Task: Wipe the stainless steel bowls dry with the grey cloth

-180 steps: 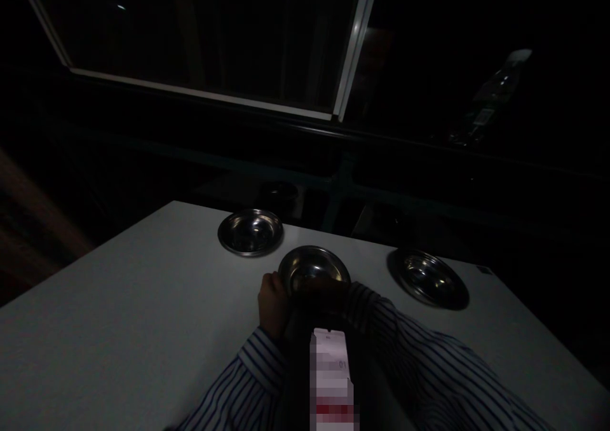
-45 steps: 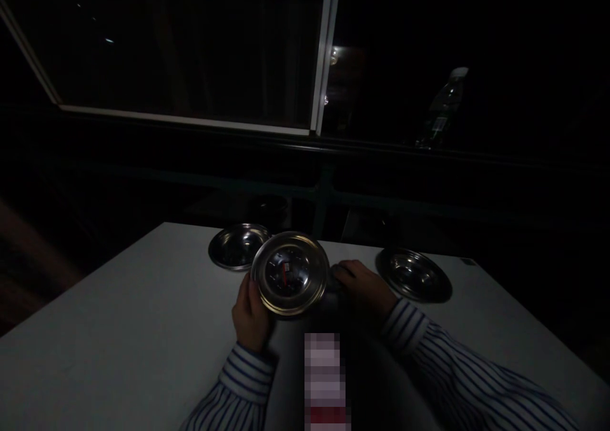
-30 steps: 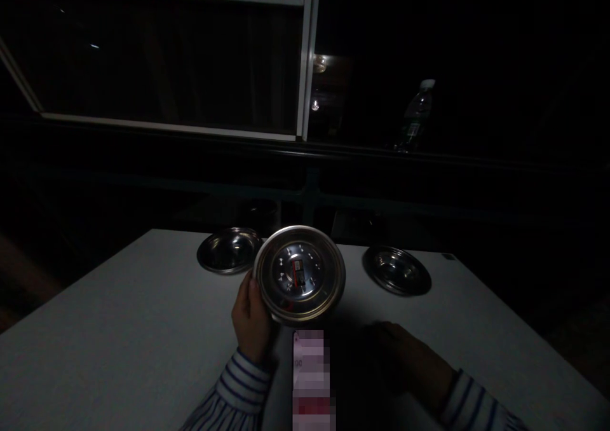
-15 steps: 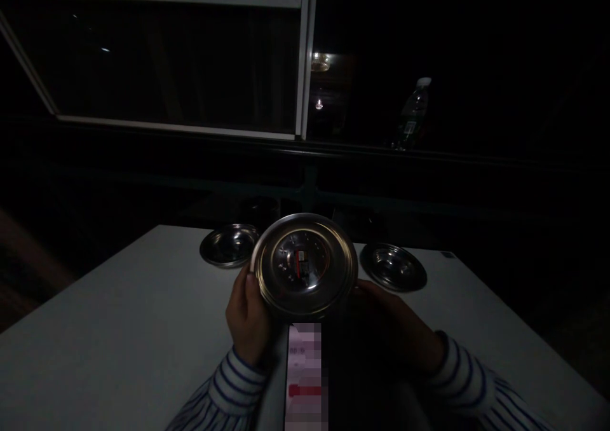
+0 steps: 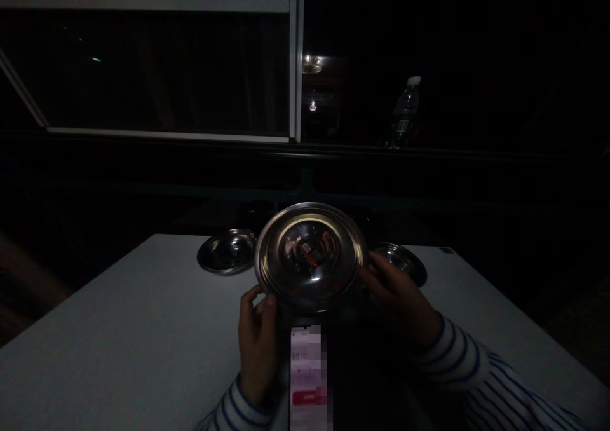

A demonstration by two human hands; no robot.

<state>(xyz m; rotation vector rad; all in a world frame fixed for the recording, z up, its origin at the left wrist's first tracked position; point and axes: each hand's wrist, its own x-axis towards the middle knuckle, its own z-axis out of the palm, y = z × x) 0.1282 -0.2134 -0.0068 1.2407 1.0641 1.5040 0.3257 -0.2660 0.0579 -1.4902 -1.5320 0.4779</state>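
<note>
A round, shiny metal plate (image 5: 328, 278) with a small red-and-black label at its middle is held up, tilted, in front of me. My left hand (image 5: 260, 329) is closed at the plate's lower left rim, thumb and fingers against the edge. On the other side my right hand (image 5: 400, 301) grips the right rim, its fingers partly hidden in the dark. Behind on the left a second metal dish (image 5: 227, 253) lies on the white table (image 5: 157, 310). A third metal dish (image 5: 405, 262) lies at the right, partly covered by my right hand.
Below the plate a lit phone (image 5: 305, 367) stands near me, its screen partly pixelated. Beyond the table are a ledge with a clear plastic bottle (image 5: 406, 113) and a white window frame (image 5: 294, 68). The surroundings are very dark.
The plate has turned and risen slightly, and its label is now slanted. My left hand has slid from the left side down to the lower rim; my right hand has moved up along the right rim.
</note>
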